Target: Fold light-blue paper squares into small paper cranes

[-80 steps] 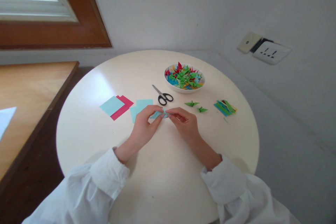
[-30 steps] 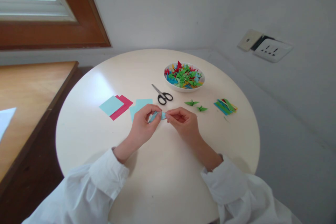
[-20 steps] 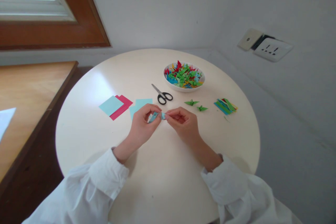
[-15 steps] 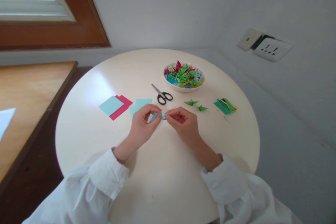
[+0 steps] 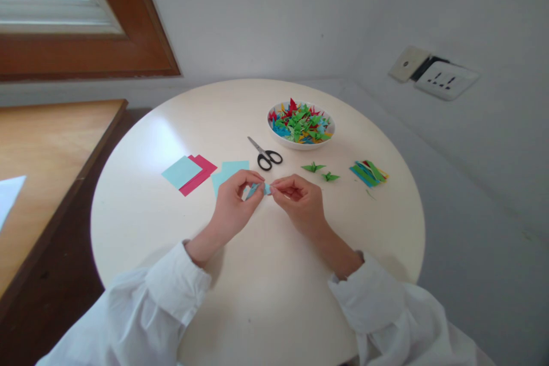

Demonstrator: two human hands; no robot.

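A small, partly folded light blue paper piece (image 5: 258, 188) is pinched between both hands just above the round cream table (image 5: 257, 291). My left hand (image 5: 234, 206) grips its left end with curled fingers. My right hand (image 5: 300, 200) pinches its right end between thumb and forefinger. A light blue paper square (image 5: 227, 171) lies on the table just behind my left hand. Most of the folded piece is hidden by my fingers.
Black-handled scissors (image 5: 265, 155) lie behind the hands. A white bowl (image 5: 301, 144) holds several coloured folded paper cranes. Two green cranes (image 5: 319, 171) and a stack of coloured paper strips (image 5: 368, 174) lie to the right. Blue and pink sheets (image 5: 189, 173) lie to the left. A wooden ledge (image 5: 47, 166) borders the left.
The folded blue piece looks shorter and more compact than 2.7 s ago, and my fingertips have closed in on it. Over the last second both hands have hardly moved.
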